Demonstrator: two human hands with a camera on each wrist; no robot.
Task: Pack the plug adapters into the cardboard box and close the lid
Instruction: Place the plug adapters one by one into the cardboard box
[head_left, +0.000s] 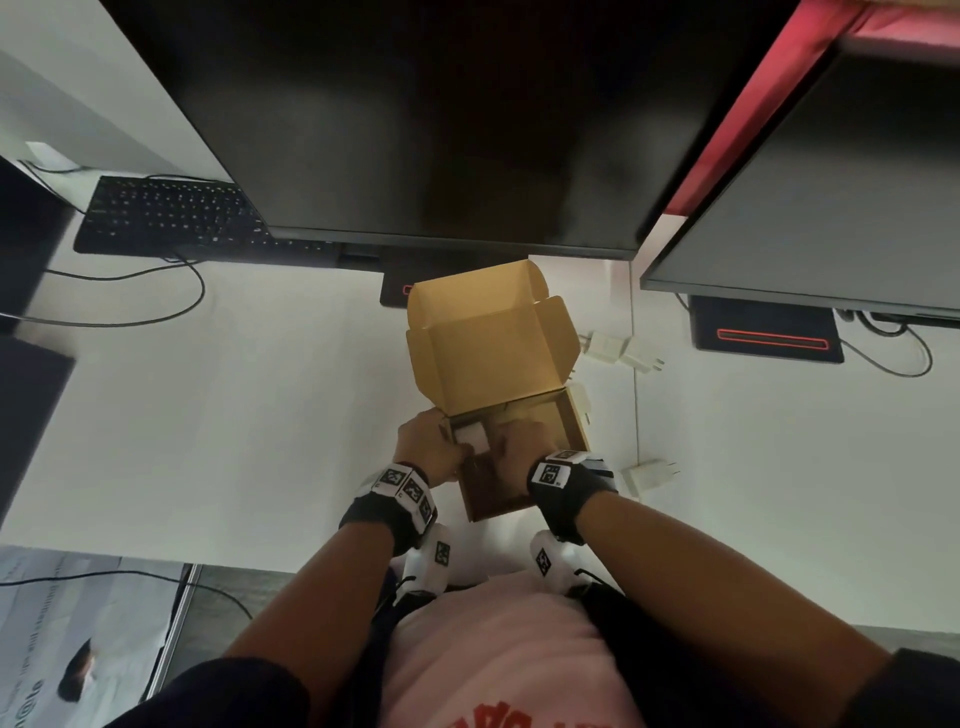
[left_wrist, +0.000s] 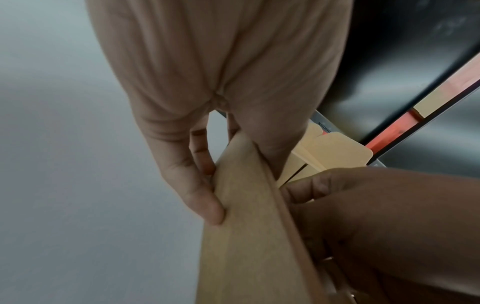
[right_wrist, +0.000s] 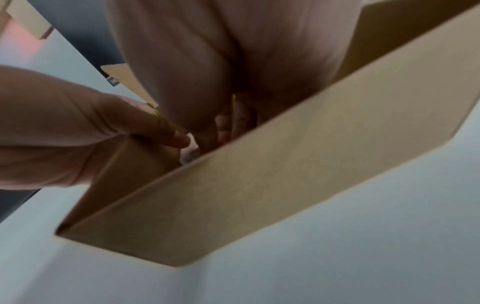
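An open cardboard box (head_left: 563, 423) stands on the white desk, its lid (head_left: 483, 332) upright at the back. My left hand (head_left: 428, 447) grips the box's left wall (left_wrist: 246, 226), fingers (left_wrist: 200, 185) outside and thumb over the rim. My right hand (head_left: 517, 441) reaches down inside the box, and its fingertips (right_wrist: 221, 127) pinch a white plug adapter (head_left: 471, 437) at the inner left corner. The near wall (right_wrist: 259, 195) hides most of that adapter. More white adapters lie on the desk right of the box: two together (head_left: 621, 351) and one nearer (head_left: 649, 473).
A large dark monitor (head_left: 441, 130) hangs just behind the box, with a second one (head_left: 831, 208) to the right. A black keyboard (head_left: 166, 218) and cables (head_left: 156, 312) lie at the far left. The desk's near edge (head_left: 130, 553) is close to my body.
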